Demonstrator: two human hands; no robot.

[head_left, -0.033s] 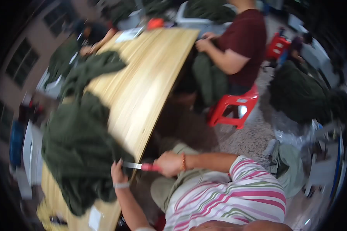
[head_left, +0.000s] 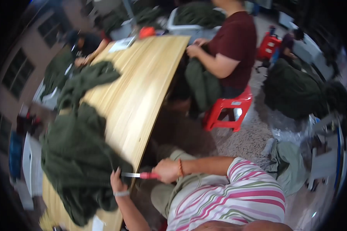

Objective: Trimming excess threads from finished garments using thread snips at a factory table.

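A dark green knit garment [head_left: 75, 148] lies bunched over the near left part of the wooden table [head_left: 137, 102] and reaches its edge. My left hand [head_left: 118, 181], with a pale band at the wrist, is closed on the garment's near right edge. In my right hand [head_left: 166, 170] is a slim tool with a red handle [head_left: 148, 175] and a flat metal blade. That blade points left, its tip at the cloth beside my left fingers. Whether the tip touches or enters the cloth I cannot tell.
Another green garment [head_left: 90, 79] lies farther up the table. Across it, a person in black [head_left: 90, 48] handles green cloth. A person in maroon [head_left: 233, 50] sits on a red stool [head_left: 229, 111] at the right edge. Green garments [head_left: 293, 90] are heaped at right.
The whole view has shifted slightly, with the far table and stool appearing lower and more to the left. Both hands keep their holds, and the tool stays at the garment's edge.
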